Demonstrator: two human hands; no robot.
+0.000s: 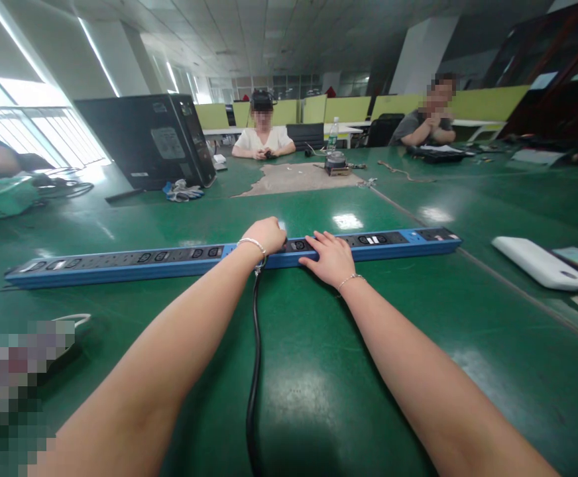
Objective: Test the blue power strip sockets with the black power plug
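Head camera is showing one slim, boxy, blue-and-black power strip (292, 260) lying across the middle of a glossy green table (343, 344), its long axis running from nine o'clock to three. One left hand (268, 233) is curling over it; whether it is gripping anything cannot be told. One right hand (332, 257) is resting open on it, fingers spreading. One smooth black cable (256, 331) is trailing toward six o'clock.

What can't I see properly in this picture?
Head view:
What the left grip holds, if anything: hidden by the grip itself.
Part of the power strip: covered by the right grip.
Black cable: lower end cut off by bottom edge.
Green basket: cut off by left edge.
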